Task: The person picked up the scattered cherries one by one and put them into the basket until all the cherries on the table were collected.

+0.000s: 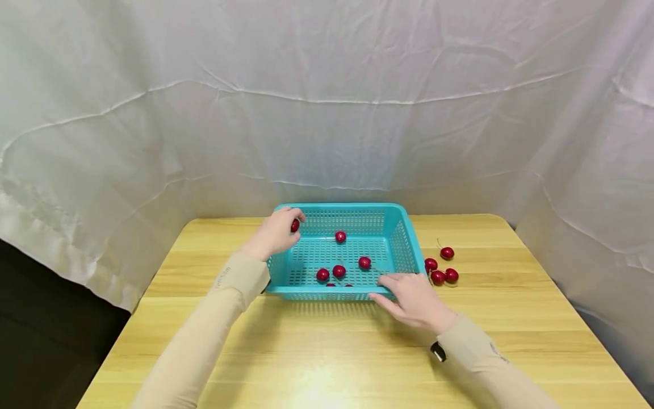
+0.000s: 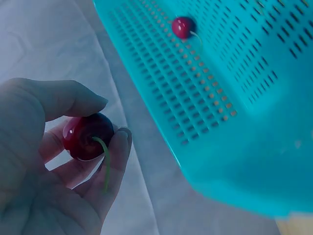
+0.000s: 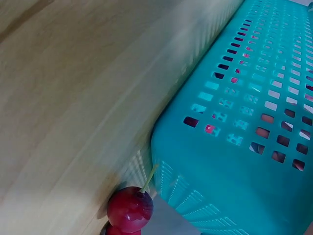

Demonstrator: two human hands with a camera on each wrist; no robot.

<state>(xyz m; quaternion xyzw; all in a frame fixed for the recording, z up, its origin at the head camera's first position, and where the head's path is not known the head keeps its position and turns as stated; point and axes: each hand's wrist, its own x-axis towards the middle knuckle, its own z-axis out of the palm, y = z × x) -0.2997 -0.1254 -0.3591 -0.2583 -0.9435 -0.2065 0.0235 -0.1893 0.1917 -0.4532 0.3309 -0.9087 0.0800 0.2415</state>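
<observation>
My left hand (image 1: 278, 232) pinches a cherry (image 2: 88, 137) between thumb and fingers, its green stem hanging down, at the left rim of a turquoise plastic basket (image 1: 337, 296). At the basket's front right corner is my right hand (image 1: 416, 298). Its fingers reach over the front rim to the inside, and its thumb lies outside, so the rim sits between them. Parts of those fingers (image 3: 264, 132) show through the wall holes in the right wrist view; the fingertips are hidden. Several cherries (image 1: 339, 271) lie in the basket, some partly behind its front wall.
Several cherries (image 1: 437, 277) with stems lie on the wooden table (image 1: 327, 352) just right of the basket. A pale cloth (image 1: 327, 142) hangs behind the table and along its sides. My right wrist carries a small dark device (image 1: 438, 351).
</observation>
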